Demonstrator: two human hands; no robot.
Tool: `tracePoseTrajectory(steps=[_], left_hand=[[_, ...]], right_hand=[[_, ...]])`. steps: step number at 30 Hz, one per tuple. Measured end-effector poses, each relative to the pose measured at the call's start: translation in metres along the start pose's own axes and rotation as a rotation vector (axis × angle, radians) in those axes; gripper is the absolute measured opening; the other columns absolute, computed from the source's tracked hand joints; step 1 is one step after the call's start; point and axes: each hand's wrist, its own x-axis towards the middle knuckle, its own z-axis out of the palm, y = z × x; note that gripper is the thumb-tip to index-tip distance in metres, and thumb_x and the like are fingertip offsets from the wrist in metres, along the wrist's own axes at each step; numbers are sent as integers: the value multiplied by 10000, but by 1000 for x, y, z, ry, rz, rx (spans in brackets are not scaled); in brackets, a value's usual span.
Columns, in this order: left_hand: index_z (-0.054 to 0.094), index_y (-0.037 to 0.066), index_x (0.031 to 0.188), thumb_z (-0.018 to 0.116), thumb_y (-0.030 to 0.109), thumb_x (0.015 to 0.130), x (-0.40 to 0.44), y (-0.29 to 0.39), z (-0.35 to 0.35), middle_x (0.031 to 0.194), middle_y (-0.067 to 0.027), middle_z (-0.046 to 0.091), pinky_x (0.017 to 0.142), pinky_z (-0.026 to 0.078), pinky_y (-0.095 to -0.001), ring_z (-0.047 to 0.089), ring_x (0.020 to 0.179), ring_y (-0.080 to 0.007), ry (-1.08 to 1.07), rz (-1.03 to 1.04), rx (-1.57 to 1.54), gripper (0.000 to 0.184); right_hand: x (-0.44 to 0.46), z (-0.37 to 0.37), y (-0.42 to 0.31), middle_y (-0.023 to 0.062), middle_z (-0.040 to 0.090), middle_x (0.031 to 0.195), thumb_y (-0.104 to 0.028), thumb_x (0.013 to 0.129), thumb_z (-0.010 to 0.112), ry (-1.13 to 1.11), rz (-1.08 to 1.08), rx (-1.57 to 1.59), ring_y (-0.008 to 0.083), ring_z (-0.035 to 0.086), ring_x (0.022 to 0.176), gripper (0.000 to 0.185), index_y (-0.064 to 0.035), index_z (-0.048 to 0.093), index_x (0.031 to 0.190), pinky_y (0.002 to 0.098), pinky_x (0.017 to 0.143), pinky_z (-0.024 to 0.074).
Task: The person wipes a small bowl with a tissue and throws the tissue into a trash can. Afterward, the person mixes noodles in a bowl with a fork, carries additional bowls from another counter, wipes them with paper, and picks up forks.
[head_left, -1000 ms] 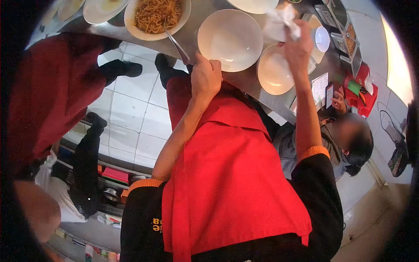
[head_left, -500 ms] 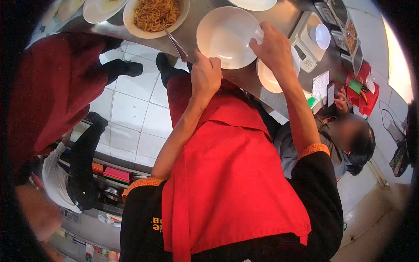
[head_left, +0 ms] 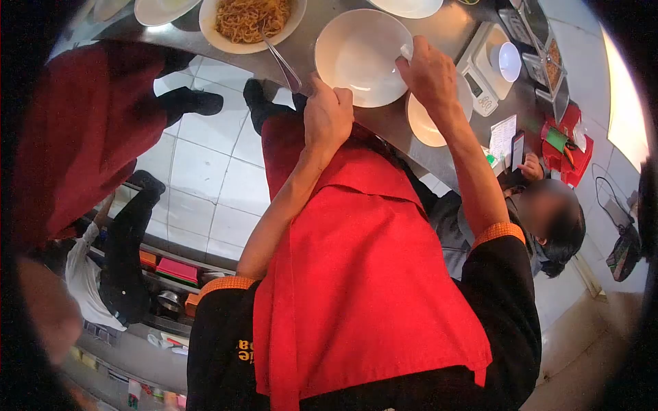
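Note:
A white bowl (head_left: 360, 58) with nothing in it sits on the steel counter in front of me. My left hand (head_left: 327, 115) is closed at its near left rim, the fingertips partly hidden. On the bowl's right rim my right hand (head_left: 433, 77) pinches a small white tissue (head_left: 407, 52). Left of the bowl stands a dish of noodles (head_left: 252, 19), with a metal spoon or fork (head_left: 282, 63) leaning out of it over the counter edge. Another white bowl (head_left: 426, 125) lies below my right hand, partly covered by it.
A scale (head_left: 485, 103) carrying a small white bowl (head_left: 506, 61) stands to the right. Metal containers (head_left: 552, 61) and a paper sheet (head_left: 503, 135) lie beyond. A seated person holds a phone (head_left: 517, 151); another person in a dark red apron (head_left: 89, 130) stands left.
The view has shifted slightly, so the counter things appear a little farther right and higher. Both hands stay at the bowl's rim, the right still with the tissue.

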Motion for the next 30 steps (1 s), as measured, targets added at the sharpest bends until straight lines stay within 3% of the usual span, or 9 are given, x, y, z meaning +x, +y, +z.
tracePoseTrajectory(steps=[9,11,17,24,26,29,30], left_hand=[[372,-130,1054,457,178,895,1,-1,4,717,-336,601,671,498,-544,624,753,-502,46,34,40,357],[375,-123,1050,456,179,895,0,-1,2,694,-318,602,668,503,-535,630,731,-489,47,57,23,348],[384,-108,1023,447,178,897,-3,8,-4,608,-254,597,656,517,-506,648,649,-434,15,28,-48,319],[398,-96,980,450,181,899,0,-2,2,568,-205,603,634,529,-477,663,608,-381,9,0,45,293],[399,-98,973,450,183,897,-2,6,-2,573,-209,605,638,528,-480,662,611,-387,-7,-8,10,296],[402,-104,980,448,185,895,-3,10,-1,583,-218,608,645,526,-488,660,622,-402,-25,-35,-21,305],[403,-107,993,446,185,894,-2,11,-2,588,-222,609,648,525,-492,658,630,-410,-17,-55,-13,312]], right_hand=[[5,-1,2,232,670,821,-208,792,667,-3,38,-17,424,655,723,270,10,570,920,498,660,525],[5,-5,4,215,686,867,-175,817,642,72,163,242,410,663,774,219,-14,629,965,467,693,525],[-18,-6,28,169,705,894,-146,852,622,323,304,546,324,691,815,196,-40,687,1004,368,739,522],[-29,-21,24,192,696,949,-184,845,648,254,516,825,313,683,881,230,-62,687,1036,357,791,514],[-24,-23,8,196,685,910,-243,818,671,188,180,263,350,665,874,278,-35,658,1001,416,792,513],[-11,-2,1,200,669,875,-303,786,687,130,81,59,389,645,846,342,-6,621,943,486,771,503],[-5,-1,-5,199,662,853,-293,773,681,36,143,-4,403,635,825,325,1,609,889,504,755,499]])
